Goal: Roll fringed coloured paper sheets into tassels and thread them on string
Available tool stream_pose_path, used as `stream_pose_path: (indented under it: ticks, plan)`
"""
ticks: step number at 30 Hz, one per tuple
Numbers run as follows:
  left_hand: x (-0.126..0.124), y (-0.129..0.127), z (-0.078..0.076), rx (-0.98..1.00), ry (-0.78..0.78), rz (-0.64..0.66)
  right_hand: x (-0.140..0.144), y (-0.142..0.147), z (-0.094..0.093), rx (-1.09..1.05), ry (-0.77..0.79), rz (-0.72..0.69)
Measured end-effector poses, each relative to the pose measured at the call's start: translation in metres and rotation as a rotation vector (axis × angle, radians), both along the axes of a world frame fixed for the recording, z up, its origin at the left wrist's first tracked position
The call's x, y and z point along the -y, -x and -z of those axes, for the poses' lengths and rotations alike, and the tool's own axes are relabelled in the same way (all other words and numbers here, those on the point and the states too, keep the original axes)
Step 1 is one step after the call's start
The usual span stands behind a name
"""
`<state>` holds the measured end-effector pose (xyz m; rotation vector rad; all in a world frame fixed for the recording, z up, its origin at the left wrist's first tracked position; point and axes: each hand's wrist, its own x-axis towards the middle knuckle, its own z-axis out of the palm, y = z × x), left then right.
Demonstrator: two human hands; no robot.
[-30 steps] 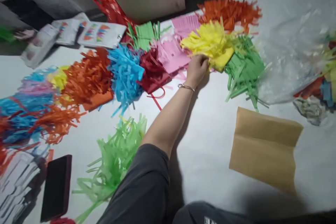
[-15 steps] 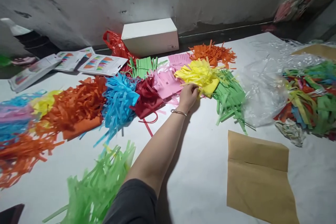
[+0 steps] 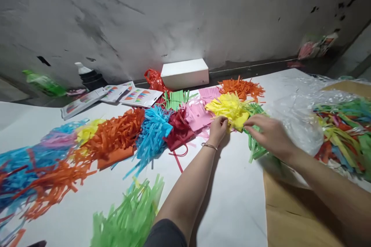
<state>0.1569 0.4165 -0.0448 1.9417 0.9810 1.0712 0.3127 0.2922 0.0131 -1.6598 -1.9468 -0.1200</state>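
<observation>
- Two bare hands meet at the yellow fringed tissue-paper bundle (image 3: 230,110), which lies on the white tabletop (image 3: 232,200) between a pink fringed paper bundle (image 3: 197,115) and a green fringed paper bundle (image 3: 255,139).
- Left hand (image 3: 218,129): fingers curled, pinching the yellow bundle's near edge; thin bracelet at the wrist.
- Right hand (image 3: 268,133): fingers narrowed, tips touching the bundle's right corner, over the green bundle.
- Brown paper sheet (image 3: 290,216) lies under the right forearm.
</observation>
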Motion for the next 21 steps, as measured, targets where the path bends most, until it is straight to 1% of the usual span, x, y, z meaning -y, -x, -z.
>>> stream_pose_path:
  ticks: [2, 5, 8, 12, 16, 21]
  plan:
    - [-0.002, 0.001, 0.002, 0.029, 0.010, -0.002, -0.019, 0.002, 0.002, 0.060, 0.059, 0.030]
    - [-0.005, 0.003, 0.004, 0.069, 0.029, 0.003, -0.045, 0.006, 0.014, 0.113, 0.136, 0.072]
    - [-0.008, 0.004, 0.006, 0.101, 0.053, 0.019, -0.058, 0.005, 0.024, 0.108, 0.160, 0.094]
    - [-0.009, 0.003, 0.008, 0.113, 0.078, 0.033, -0.053, -0.004, 0.029, 0.033, 0.134, 0.118]
    - [-0.009, 0.003, 0.009, 0.086, 0.083, 0.028, -0.047, -0.013, 0.032, -0.086, 0.094, 0.109]
    - [-0.009, 0.002, 0.010, 0.047, 0.062, 0.010, -0.044, -0.015, 0.036, -0.214, 0.031, 0.090]
